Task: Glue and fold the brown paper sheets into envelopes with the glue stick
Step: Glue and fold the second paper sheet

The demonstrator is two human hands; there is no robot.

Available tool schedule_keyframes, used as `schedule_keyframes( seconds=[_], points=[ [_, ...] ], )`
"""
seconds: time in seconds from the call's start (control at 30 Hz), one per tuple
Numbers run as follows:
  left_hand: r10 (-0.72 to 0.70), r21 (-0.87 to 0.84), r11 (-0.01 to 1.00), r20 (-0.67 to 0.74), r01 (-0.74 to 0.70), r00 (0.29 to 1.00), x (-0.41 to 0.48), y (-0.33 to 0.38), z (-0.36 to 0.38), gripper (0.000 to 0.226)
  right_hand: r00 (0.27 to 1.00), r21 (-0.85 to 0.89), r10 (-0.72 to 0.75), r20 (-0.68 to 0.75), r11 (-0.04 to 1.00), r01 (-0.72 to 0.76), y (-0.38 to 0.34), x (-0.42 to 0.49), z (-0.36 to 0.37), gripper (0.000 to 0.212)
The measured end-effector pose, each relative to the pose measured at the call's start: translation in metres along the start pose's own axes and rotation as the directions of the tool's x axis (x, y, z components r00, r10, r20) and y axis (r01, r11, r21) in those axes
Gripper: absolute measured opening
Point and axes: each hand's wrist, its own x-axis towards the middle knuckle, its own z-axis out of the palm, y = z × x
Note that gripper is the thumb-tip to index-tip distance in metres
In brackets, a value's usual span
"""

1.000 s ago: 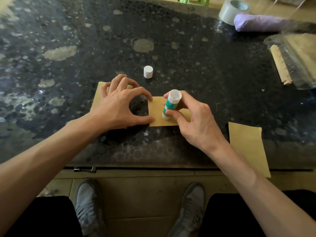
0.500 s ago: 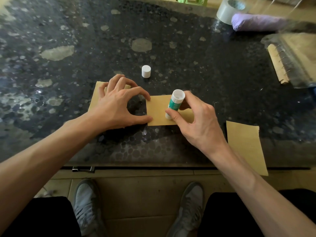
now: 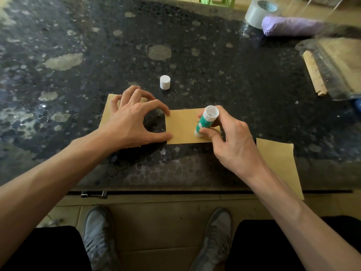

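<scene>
Glue stick (image 3: pixel 206 122), gripped in the right hand's (image 3: pixel 234 147) curled fingers, has slid rightward along the brown paper sheet (image 3: pixel 181 128), away from the left hand's (image 3: pixel 130 124) spread fingers pinning the sheet's left edge to the table (image 3: pixel 214 65). The gluing stroke seems nearly finished.

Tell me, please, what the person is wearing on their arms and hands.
Nothing that shows. The left hand and the right hand are bare, with no gloves, rings or watch. The left forearm and the right forearm are uncovered up to the frame edge, with no sleeve in view.
</scene>
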Motion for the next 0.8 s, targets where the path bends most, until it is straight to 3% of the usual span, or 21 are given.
schedule_keyframes(
  seconds=[0.8],
  points=[
    [0.001,0.010,1.000,-0.017,-0.001,1.000,0.000,-0.001,0.001,0.076,0.994,-0.046,0.028,-0.110,0.998,-0.033,0.011,-0.007,-0.008,0.025]
  ],
)
